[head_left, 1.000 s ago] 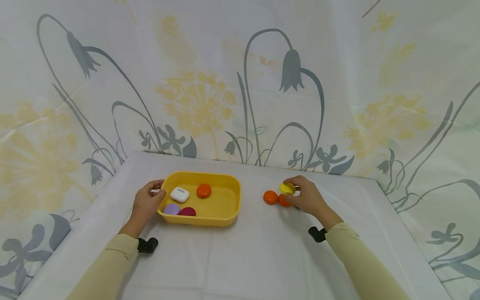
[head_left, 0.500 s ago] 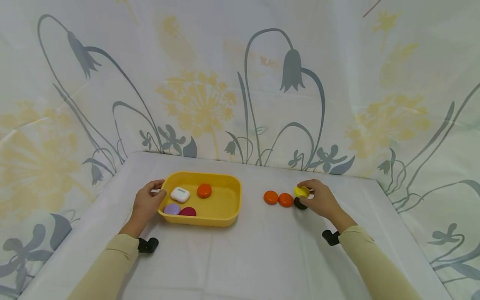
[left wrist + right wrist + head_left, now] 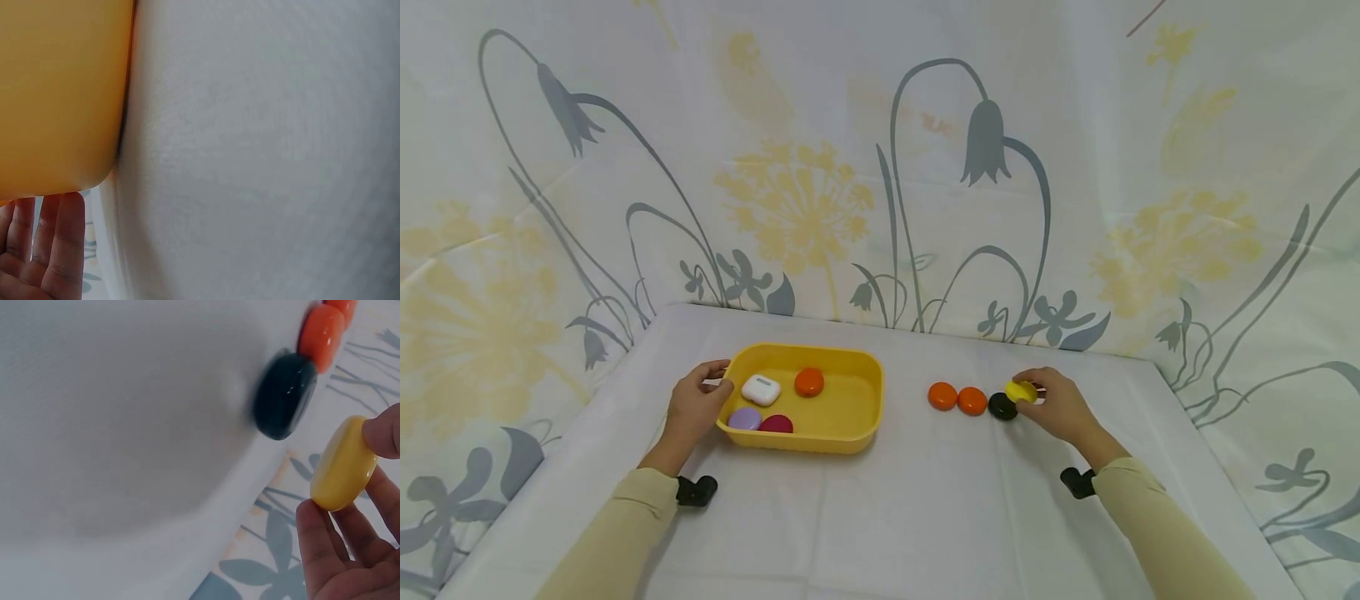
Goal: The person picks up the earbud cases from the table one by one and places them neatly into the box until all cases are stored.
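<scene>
My right hand (image 3: 1060,406) pinches a glossy yellow disc (image 3: 345,464) between thumb and fingertips. It is held above the table, just right of a black disc (image 3: 1003,407). The black disc ends a row with two orange discs (image 3: 972,401), all lying on the white cloth. At the left, my left hand (image 3: 695,403) holds the left end of a yellow tray (image 3: 842,443), thumb at the rim. Its fingers (image 3: 65,240) touch the outer wall in the left wrist view. Inside the tray lie a white earbud-case-like box (image 3: 762,390), an orange disc (image 3: 809,382), a lilac disc (image 3: 745,418) and a dark red disc (image 3: 777,424).
A white cloth (image 3: 880,517) covers the table. Behind it and at both sides hangs a flower-patterned curtain (image 3: 820,208). A black wrist mount (image 3: 697,492) sits on the left wrist, another mount (image 3: 1078,483) on the right.
My right hand has moved rightward with the yellow disc, from over the right orange disc to past the black disc, which has come into view. The left hand and tray stay put.
</scene>
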Motion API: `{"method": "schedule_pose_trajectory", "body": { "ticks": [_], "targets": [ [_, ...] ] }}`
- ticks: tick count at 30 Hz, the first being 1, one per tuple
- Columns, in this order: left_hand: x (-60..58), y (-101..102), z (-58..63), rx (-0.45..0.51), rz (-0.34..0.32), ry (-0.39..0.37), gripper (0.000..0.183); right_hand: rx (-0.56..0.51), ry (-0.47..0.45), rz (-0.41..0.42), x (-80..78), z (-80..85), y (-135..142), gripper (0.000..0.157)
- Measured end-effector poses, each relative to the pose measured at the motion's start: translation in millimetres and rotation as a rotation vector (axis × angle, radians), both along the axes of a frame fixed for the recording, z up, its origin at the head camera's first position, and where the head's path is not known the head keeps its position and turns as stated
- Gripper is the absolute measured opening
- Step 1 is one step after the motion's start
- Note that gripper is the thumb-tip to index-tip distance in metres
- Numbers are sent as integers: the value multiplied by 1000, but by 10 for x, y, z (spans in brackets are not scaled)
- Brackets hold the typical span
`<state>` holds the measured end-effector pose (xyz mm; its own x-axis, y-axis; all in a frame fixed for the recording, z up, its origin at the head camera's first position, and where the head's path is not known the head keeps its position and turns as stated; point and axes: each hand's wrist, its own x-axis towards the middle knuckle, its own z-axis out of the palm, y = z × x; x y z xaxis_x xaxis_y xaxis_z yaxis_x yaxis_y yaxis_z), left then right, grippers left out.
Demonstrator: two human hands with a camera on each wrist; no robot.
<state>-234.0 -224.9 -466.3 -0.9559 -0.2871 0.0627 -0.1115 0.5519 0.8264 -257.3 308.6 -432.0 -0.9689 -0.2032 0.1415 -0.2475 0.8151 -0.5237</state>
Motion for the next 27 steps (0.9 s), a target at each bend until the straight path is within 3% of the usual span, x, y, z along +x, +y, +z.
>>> {"method": "schedule_pose_trajectory", "body": {
  "ticks": [27],
  "targets": [
    [-15,-22,-31,7,5,-4,43,77,-127,-71,1,-196,235,36]
  ]
}}
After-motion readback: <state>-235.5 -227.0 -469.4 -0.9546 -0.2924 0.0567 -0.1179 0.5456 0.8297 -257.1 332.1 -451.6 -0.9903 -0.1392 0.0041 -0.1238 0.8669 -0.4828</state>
